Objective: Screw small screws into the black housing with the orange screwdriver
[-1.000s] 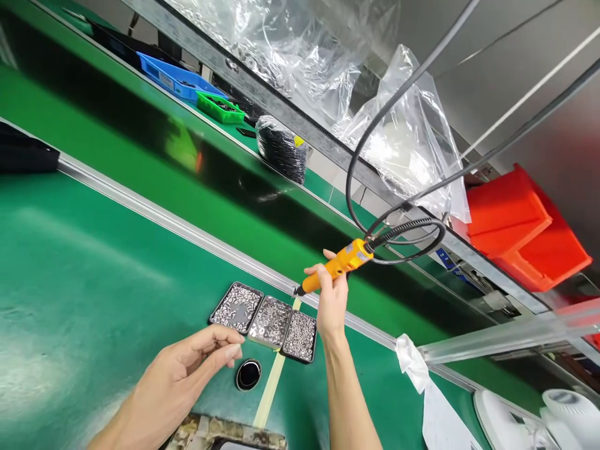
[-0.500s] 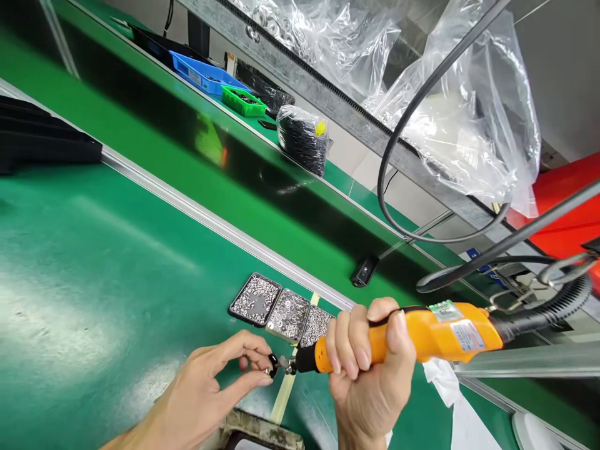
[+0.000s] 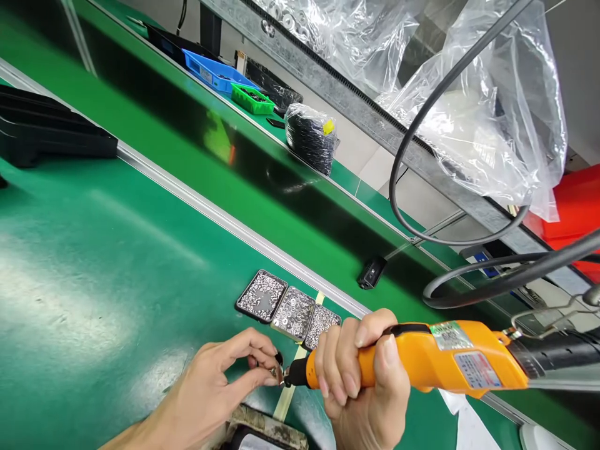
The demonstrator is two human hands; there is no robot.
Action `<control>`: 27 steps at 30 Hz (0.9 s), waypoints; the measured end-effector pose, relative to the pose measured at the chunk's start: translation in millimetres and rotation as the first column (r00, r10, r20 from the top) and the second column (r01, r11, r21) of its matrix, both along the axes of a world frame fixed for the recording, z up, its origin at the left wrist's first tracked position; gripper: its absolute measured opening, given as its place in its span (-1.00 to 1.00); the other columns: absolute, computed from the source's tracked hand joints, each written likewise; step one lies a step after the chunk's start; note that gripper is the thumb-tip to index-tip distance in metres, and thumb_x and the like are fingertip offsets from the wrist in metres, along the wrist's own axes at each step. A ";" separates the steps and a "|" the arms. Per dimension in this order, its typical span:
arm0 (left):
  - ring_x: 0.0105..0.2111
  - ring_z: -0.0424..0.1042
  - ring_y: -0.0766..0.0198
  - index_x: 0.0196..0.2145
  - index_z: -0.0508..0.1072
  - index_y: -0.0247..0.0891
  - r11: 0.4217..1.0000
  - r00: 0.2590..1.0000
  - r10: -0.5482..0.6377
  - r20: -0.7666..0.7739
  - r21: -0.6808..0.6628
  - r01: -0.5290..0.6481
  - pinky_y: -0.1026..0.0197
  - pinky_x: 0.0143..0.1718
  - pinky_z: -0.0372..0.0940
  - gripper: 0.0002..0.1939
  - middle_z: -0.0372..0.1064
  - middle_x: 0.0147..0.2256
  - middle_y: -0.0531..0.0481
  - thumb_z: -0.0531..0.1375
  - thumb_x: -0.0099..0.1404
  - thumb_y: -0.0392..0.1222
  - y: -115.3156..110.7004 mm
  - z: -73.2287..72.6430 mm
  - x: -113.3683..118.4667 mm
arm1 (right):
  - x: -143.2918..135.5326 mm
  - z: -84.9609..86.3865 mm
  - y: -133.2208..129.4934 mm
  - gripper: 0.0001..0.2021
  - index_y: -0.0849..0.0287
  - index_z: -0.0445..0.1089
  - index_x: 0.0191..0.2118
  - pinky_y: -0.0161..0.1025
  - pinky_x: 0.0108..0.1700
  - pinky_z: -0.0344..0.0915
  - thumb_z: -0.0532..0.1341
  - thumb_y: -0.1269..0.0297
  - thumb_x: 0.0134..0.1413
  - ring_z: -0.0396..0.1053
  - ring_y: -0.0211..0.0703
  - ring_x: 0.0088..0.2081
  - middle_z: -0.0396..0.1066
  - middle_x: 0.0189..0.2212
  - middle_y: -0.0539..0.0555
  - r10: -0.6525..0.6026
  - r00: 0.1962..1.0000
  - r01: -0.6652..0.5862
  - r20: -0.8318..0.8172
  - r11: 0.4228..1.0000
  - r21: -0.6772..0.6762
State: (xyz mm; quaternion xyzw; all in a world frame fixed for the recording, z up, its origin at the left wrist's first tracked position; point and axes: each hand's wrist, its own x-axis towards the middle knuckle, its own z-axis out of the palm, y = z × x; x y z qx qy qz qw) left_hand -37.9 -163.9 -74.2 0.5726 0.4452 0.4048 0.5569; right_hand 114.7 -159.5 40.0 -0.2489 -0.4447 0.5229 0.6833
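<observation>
My right hand [image 3: 363,378] is wrapped round an orange electric screwdriver [image 3: 435,356], which lies nearly level with its black nose pointing left. My left hand [image 3: 229,375] pinches a small black part [image 3: 279,358] with a bit of shiny metal beside it; the fingers cover most of it, so its kind is unclear. The screwdriver's tip [image 3: 287,377] meets the metal at my left fingertips. Just beyond the hands lie three small trays of metal hardware: a left tray [image 3: 261,296], a middle tray [image 3: 294,314] with washers, and a right tray [image 3: 322,326].
Below my hands sits a worn block-like fixture [image 3: 267,425] at the bottom edge. A metal rail [image 3: 210,212] crosses the green table, with a black tray [image 3: 51,128] at left. Hanging cables [image 3: 398,181] loop at right, and plastic bags [image 3: 487,137] rest on the shelf above.
The screwdriver has come closer to my left hand, its tip now against the metal at my fingertips. The black part has turned in my fingers. The whole view has shifted slightly.
</observation>
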 end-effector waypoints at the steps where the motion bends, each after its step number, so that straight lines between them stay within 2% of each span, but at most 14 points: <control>1: -0.28 0.60 0.23 -0.25 0.55 -0.08 1.000 1.000 -0.007 0.001 0.000 0.007 0.25 -0.16 0.44 -0.88 0.60 -0.32 0.12 0.26 0.35 -0.05 0.1 -0.9 0.0 | -0.6 0.0 -0.1 -0.78 0.04 0.41 -0.24 -0.50 -0.57 0.17 0.15 0.14 0.50 -0.14 -0.41 -0.68 -0.05 -0.66 -0.21 0.007 1.000 -0.007 0.003 1.000 0.001; 4: -0.27 0.60 0.24 -0.27 0.56 -0.08 1.000 1.000 -0.009 -0.014 0.030 0.009 0.26 -0.16 0.44 -0.87 0.60 -0.32 0.12 0.26 0.36 -0.03 0.9 -1.8 -0.2 | -1.3 1.2 -0.6 -0.78 0.03 0.42 -0.25 -0.50 -0.57 0.17 0.17 0.13 0.49 -0.13 -0.40 -0.68 -0.05 -0.66 -0.20 0.017 1.000 -0.017 0.017 1.000 -0.002; 11: -0.32 0.61 0.25 -0.32 0.60 -0.06 0.995 0.997 0.072 0.009 0.071 -0.072 0.34 -0.23 0.48 -0.91 0.61 -0.36 0.13 0.34 0.28 -0.04 -0.6 3.7 -1.9 | 0.0 2.6 -0.5 -0.78 0.02 0.43 -0.24 -0.50 -0.58 0.18 0.16 0.12 0.49 -0.13 -0.40 -0.69 -0.05 -0.66 -0.21 -0.028 0.999 0.028 0.022 1.000 -0.001; 21: -0.37 0.62 0.21 -0.37 0.61 -0.06 0.990 0.996 0.090 -0.028 0.112 -0.086 0.34 -0.32 0.48 -0.81 0.60 -0.40 0.08 0.35 0.26 0.07 1.5 6.2 -3.6 | -3.0 0.8 -0.4 -0.81 0.02 0.41 -0.23 -0.51 -0.56 0.16 0.18 0.14 0.49 -0.10 -0.41 -0.68 -0.04 -0.65 -0.21 -0.005 1.000 0.005 0.002 1.000 0.028; 27: -0.39 0.62 0.27 -0.37 0.61 -0.03 0.983 0.995 0.098 -0.029 0.156 -0.093 0.43 -0.32 0.46 -0.85 0.60 -0.41 0.13 0.35 0.28 0.03 0.5 6.3 -3.6 | -5.2 -2.1 -2.9 -0.81 0.04 0.37 -0.23 -0.52 -0.56 0.16 0.18 0.15 0.50 -0.10 -0.41 -0.67 -0.03 -0.66 -0.22 -0.002 1.000 0.002 -0.010 0.999 0.039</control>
